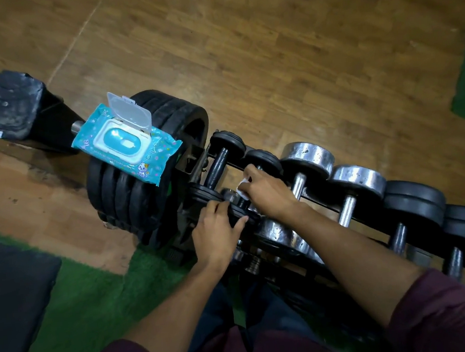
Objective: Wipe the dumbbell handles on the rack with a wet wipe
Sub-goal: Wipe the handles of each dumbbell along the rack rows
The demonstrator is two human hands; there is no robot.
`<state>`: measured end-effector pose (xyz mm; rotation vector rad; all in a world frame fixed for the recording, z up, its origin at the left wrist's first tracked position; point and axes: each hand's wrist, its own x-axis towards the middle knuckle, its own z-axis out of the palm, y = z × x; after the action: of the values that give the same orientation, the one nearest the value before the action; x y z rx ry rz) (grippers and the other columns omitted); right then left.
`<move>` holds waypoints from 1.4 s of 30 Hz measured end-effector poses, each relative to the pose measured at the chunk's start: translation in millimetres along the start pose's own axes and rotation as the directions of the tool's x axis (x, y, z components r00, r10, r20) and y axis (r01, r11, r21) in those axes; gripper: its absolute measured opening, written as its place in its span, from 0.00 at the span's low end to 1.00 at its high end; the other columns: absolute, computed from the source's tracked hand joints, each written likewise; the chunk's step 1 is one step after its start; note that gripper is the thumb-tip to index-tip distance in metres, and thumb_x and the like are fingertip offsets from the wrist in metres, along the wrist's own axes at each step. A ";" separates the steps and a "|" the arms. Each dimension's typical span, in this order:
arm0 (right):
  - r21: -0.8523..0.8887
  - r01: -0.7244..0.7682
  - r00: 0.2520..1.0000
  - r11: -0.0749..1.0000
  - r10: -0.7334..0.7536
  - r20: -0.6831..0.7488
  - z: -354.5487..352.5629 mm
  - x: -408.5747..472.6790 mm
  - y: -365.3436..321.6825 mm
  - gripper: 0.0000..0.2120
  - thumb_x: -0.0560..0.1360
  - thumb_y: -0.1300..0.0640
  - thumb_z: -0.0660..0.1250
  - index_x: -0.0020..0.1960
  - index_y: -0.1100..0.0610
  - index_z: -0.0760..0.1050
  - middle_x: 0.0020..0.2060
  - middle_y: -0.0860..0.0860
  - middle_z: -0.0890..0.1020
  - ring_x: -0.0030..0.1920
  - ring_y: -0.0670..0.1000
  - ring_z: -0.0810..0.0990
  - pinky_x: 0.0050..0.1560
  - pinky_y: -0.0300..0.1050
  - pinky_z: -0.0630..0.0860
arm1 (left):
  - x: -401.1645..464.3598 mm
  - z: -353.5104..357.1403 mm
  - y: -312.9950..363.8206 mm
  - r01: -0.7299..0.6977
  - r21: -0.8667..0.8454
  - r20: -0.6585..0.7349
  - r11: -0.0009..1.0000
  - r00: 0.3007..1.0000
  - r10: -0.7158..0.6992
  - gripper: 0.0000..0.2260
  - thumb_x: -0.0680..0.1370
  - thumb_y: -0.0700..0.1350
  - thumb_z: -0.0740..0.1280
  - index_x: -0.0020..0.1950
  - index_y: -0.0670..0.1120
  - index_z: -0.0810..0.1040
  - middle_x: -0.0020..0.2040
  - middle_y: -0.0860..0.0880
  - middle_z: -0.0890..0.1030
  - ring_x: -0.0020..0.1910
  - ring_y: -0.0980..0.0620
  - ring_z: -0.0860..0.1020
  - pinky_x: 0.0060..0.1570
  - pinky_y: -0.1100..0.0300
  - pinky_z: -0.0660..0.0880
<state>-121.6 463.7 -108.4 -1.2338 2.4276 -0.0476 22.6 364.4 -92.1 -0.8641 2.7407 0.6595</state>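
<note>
On the rack's (307, 197) near end, right hand (267, 192) pinches wet wipe (241, 189) — left hand (216, 228) grips black dumbbell (240, 213), fingers curled; it could roll — pinching knuckles

A worn wood-plank floor (284, 51) fills the upper part of the view, bordered by green turf (89, 297) below and at far right, with a dark mat (13, 296) at lower left.

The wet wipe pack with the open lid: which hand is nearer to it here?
Left. The left hand grips a black dumbbell's near end, below and right of the wet wipe pack on the stacked plates. The right hand, holding the wipe, sits farther right.
</note>
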 end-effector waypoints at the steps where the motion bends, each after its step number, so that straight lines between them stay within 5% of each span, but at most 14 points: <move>1: 0.012 -0.035 0.999 0.999 0.035 -0.013 -0.6 0.7 1.6 0.03 0.77 0.60 0.67 0.50 0.56 0.76 0.56 0.54 0.70 0.48 0.58 0.75 0.34 0.51 0.76 | 0.4 -0.7 -1.5 -0.023 0.028 -0.002 0.999 1.000 0.024 0.26 0.76 0.64 0.70 0.66 0.48 0.79 0.59 0.50 0.78 0.59 0.48 0.76 0.43 0.50 0.80; 5: -0.055 -0.156 0.987 0.986 0.153 -0.045 -2.4 5.4 8.3 0.12 0.71 0.67 0.71 0.53 0.60 0.76 0.56 0.57 0.69 0.51 0.60 0.76 0.30 0.48 0.69 | 3.9 -2.9 -7.1 -0.112 0.073 0.009 0.991 0.994 0.111 0.24 0.77 0.63 0.69 0.66 0.48 0.80 0.59 0.51 0.77 0.60 0.49 0.76 0.42 0.51 0.80; 11: -0.058 -0.139 0.990 0.989 0.138 -0.020 -1.1 4.3 -3.6 0.08 0.73 0.66 0.70 0.52 0.61 0.75 0.56 0.58 0.69 0.43 0.57 0.73 0.28 0.48 0.69 | 7.6 -3.0 -6.8 -0.116 0.000 0.067 0.993 0.991 0.116 0.25 0.78 0.61 0.70 0.69 0.46 0.77 0.61 0.49 0.75 0.59 0.48 0.77 0.49 0.50 0.80; 17: 0.201 -0.443 0.876 0.874 0.469 -0.112 11.5 0.6 1.1 0.20 0.73 0.72 0.67 0.63 0.58 0.76 0.57 0.58 0.75 0.42 0.61 0.82 0.39 0.52 0.80 | 10.2 -4.1 -7.9 -0.122 -0.053 0.083 0.991 0.989 0.126 0.25 0.78 0.60 0.70 0.69 0.45 0.77 0.62 0.48 0.75 0.59 0.48 0.78 0.52 0.53 0.80; 20: 0.440 -0.571 0.739 0.693 0.667 -0.092 25.7 3.2 -1.9 0.09 0.77 0.67 0.64 0.53 0.59 0.80 0.47 0.59 0.81 0.39 0.56 0.80 0.34 0.43 0.72 | 11.6 -5.1 -8.2 -0.127 -0.059 0.084 0.990 0.988 0.131 0.25 0.78 0.60 0.71 0.68 0.45 0.77 0.62 0.48 0.75 0.58 0.48 0.79 0.53 0.53 0.80; 24: 0.787 -0.580 0.532 0.209 0.829 0.172 28.6 7.5 -2.7 0.12 0.80 0.61 0.66 0.62 0.59 0.80 0.51 0.56 0.83 0.47 0.56 0.83 0.43 0.41 0.72 | 12.8 -6.8 -8.3 -0.133 -0.054 0.084 0.990 0.987 0.138 0.24 0.78 0.59 0.71 0.67 0.45 0.78 0.61 0.48 0.75 0.58 0.48 0.79 0.53 0.53 0.80; 26: 0.842 -0.533 0.513 0.082 0.823 0.245 29.5 11.6 0.6 0.07 0.79 0.63 0.64 0.51 0.54 0.79 0.44 0.55 0.80 0.38 0.52 0.78 0.39 0.41 0.71 | 13.3 -7.0 -7.9 -0.138 -0.053 0.086 0.989 0.986 0.142 0.24 0.78 0.60 0.71 0.67 0.45 0.78 0.61 0.48 0.75 0.57 0.47 0.79 0.53 0.52 0.80; 29: 0.847 -0.527 0.535 -0.073 0.746 0.397 31.0 12.9 6.5 0.13 0.78 0.68 0.59 0.42 0.52 0.74 0.36 0.52 0.76 0.33 0.49 0.74 0.32 0.40 0.74 | 14.0 -8.0 -7.7 -0.146 -0.053 0.091 0.988 0.984 0.151 0.25 0.78 0.60 0.71 0.68 0.45 0.77 0.63 0.47 0.75 0.58 0.47 0.79 0.54 0.53 0.80; 32: 0.856 -0.439 0.552 -0.274 0.669 0.497 32.2 12.3 15.5 0.17 0.78 0.72 0.54 0.40 0.54 0.72 0.35 0.52 0.72 0.34 0.49 0.73 0.42 0.47 0.83 | 14.6 -8.4 -8.4 -0.149 -0.048 0.099 0.988 0.983 0.154 0.26 0.78 0.60 0.70 0.70 0.45 0.76 0.64 0.47 0.75 0.59 0.47 0.79 0.55 0.53 0.80; 35: 0.859 -0.441 0.503 -0.260 0.721 0.476 36.3 17.8 17.4 0.13 0.78 0.70 0.57 0.47 0.57 0.77 0.42 0.52 0.78 0.44 0.51 0.80 0.54 0.51 0.82 | 15.3 -8.0 -9.0 -0.151 -0.039 0.096 0.988 0.983 0.154 0.25 0.78 0.60 0.71 0.69 0.46 0.77 0.63 0.47 0.75 0.57 0.47 0.80 0.53 0.53 0.80; 38: 0.805 -0.569 0.522 -0.166 0.684 0.510 44.7 19.7 13.5 0.13 0.75 0.66 0.58 0.51 0.58 0.80 0.46 0.56 0.80 0.44 0.54 0.81 0.45 0.51 0.85 | 16.2 -7.5 -8.8 -0.155 -0.034 0.096 0.987 0.983 0.158 0.25 0.77 0.60 0.71 0.68 0.46 0.78 0.62 0.47 0.75 0.56 0.47 0.80 0.51 0.53 0.80; 42: 0.778 -0.585 0.543 -0.231 0.601 0.587 34.5 18.3 7.4 0.15 0.80 0.67 0.54 0.60 0.60 0.76 0.48 0.57 0.79 0.40 0.51 0.80 0.32 0.42 0.81 | 16.6 -7.6 -9.3 -0.151 -0.027 0.106 0.988 0.982 0.153 0.25 0.77 0.61 0.71 0.67 0.46 0.77 0.62 0.47 0.75 0.56 0.46 0.80 0.51 0.52 0.80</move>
<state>-123.8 459.2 -147.8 0.6842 1.8736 -1.1520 14.2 345.8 -93.8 -0.6070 2.7258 0.7385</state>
